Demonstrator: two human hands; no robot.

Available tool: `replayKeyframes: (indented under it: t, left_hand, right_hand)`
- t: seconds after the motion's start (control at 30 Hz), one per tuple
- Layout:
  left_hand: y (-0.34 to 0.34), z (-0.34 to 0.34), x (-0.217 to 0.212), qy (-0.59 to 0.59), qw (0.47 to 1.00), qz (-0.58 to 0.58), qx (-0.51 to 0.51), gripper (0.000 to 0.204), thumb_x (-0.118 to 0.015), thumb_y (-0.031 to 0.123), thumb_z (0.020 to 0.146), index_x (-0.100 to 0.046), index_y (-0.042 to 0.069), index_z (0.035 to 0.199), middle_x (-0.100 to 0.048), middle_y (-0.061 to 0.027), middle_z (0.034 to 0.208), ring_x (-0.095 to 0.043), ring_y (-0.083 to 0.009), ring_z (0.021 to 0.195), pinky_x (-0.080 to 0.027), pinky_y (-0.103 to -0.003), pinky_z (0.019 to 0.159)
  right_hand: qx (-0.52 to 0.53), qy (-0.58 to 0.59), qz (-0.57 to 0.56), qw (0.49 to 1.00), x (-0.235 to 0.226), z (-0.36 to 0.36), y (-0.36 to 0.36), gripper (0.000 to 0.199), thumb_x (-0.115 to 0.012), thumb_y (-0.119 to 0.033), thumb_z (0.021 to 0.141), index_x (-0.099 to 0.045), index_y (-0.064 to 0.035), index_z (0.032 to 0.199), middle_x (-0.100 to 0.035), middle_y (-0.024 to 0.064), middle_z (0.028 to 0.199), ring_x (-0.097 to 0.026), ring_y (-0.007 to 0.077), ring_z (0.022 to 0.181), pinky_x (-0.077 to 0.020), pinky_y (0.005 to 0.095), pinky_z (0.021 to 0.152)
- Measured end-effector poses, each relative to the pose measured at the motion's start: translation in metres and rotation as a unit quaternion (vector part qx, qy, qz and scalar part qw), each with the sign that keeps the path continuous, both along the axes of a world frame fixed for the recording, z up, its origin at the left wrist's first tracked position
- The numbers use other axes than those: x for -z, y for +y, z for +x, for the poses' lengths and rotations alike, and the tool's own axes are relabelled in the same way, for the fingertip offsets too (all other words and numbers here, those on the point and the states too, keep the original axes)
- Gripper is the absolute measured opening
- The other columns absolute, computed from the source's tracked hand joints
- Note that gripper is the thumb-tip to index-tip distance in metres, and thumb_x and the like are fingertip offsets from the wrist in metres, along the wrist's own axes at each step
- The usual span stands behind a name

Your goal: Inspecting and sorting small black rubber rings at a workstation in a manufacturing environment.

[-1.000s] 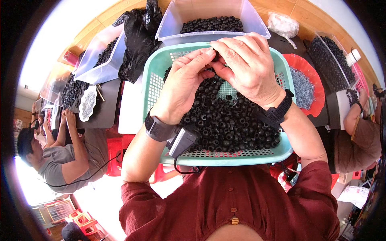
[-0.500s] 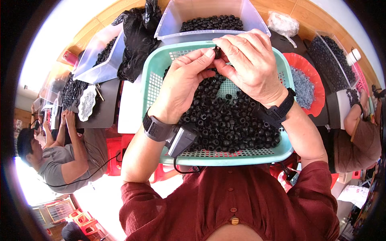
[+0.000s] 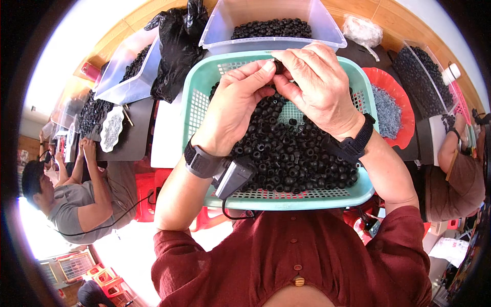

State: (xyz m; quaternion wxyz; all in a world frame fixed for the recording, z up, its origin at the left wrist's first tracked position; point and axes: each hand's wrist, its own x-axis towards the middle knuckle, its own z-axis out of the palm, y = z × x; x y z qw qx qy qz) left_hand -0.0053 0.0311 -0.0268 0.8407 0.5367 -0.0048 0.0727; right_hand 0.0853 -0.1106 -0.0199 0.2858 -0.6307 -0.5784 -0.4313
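Both hands meet over the far part of a mint-green plastic basket (image 3: pixel 197 74). Between the fingertips is a small round black plastic part (image 3: pixel 278 66). My left hand (image 3: pixel 238 100) pinches it from the left with thumb and forefinger. From the right, the fingers of my right hand (image 3: pixel 319 87) close on the same part and hide some of it. Below the hands, many loose black hollow plastic parts (image 3: pixel 286 158) fill the basket. A patch of the basket's mesh floor (image 3: pixel 292 113) shows among them.
Beyond the basket stands a clear bin (image 3: pixel 271 43) of black parts. A red scalloped dish (image 3: pixel 406 115) of small grey pieces lies right, near another clear bin (image 3: pixel 419 77). A black plastic bag (image 3: pixel 176 56) and a white dish (image 3: pixel 111 130) are left. People sit at both sides.
The black part between my fingertips has turned slightly and shows more of its round side. Both hands stay in nearly the same place.
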Motion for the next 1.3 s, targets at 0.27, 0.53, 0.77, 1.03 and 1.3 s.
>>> replayKeyframes:
  t: [0.27,0.53,0.77,1.03,1.3]
  left_hand:
    - [-0.002,0.002,-0.001,-0.019,1.000,0.009,-0.009,0.018,-0.056,0.022,0.092,-0.066,0.008,0.097,-0.065,0.0021,0.091,-0.054,-0.0037,0.081,-0.040,-0.020,0.073]
    - [-0.003,0.002,-0.001,-0.032,0.999,0.024,-0.022,0.018,-0.057,0.022,0.091,-0.067,0.008,0.098,-0.065,0.0026,0.090,-0.053,-0.0035,0.080,-0.039,-0.020,0.071]
    - [-0.005,-0.002,-0.013,-0.078,0.989,0.069,-0.108,0.020,-0.057,0.021,0.092,-0.065,0.007,0.103,-0.065,0.0016,0.094,-0.054,-0.0039,0.082,-0.039,-0.020,0.073]
    - [-0.014,-0.005,-0.020,-0.104,0.979,0.122,-0.129,0.020,-0.056,0.016,0.092,-0.063,0.002,0.104,-0.062,0.0010,0.085,-0.054,-0.0049,0.081,-0.042,-0.022,0.080]
    - [-0.014,-0.003,-0.018,-0.124,0.980,0.113,-0.105,0.021,-0.056,0.016,0.092,-0.063,0.002,0.106,-0.062,0.0004,0.079,-0.056,-0.0052,0.076,-0.044,-0.022,0.077]
  right_hand:
    - [0.041,-0.013,0.009,0.999,-0.005,-0.003,-0.003,0.039,-0.074,-0.017,0.064,-0.061,-0.0041,0.098,-0.060,0.0020,0.086,-0.056,0.0178,0.079,-0.0414,0.0345,0.079]
    - [0.028,-0.026,0.018,0.999,-0.005,-0.001,-0.002,0.036,-0.074,-0.018,0.065,-0.062,-0.0050,0.097,-0.061,0.0014,0.086,-0.056,0.0179,0.081,-0.0408,0.0359,0.082]
    - [-0.108,0.321,0.060,0.939,-0.014,-0.004,-0.002,0.030,-0.070,-0.025,0.079,-0.063,-0.0053,0.101,-0.063,0.0056,0.085,-0.058,0.0169,0.074,-0.0444,0.0267,0.068]
    - [-0.346,0.776,-0.154,0.503,-0.027,-0.002,0.000,0.052,-0.044,-0.056,0.091,-0.054,-0.0085,0.072,-0.050,-0.0016,0.063,-0.043,0.0057,0.054,-0.0336,0.0191,0.048]
    - [-0.389,0.850,-0.078,0.346,-0.025,-0.015,0.003,0.044,-0.051,-0.053,0.086,-0.039,-0.0156,0.065,-0.027,-0.0091,0.053,-0.023,0.0031,0.042,-0.0172,0.0198,0.038]
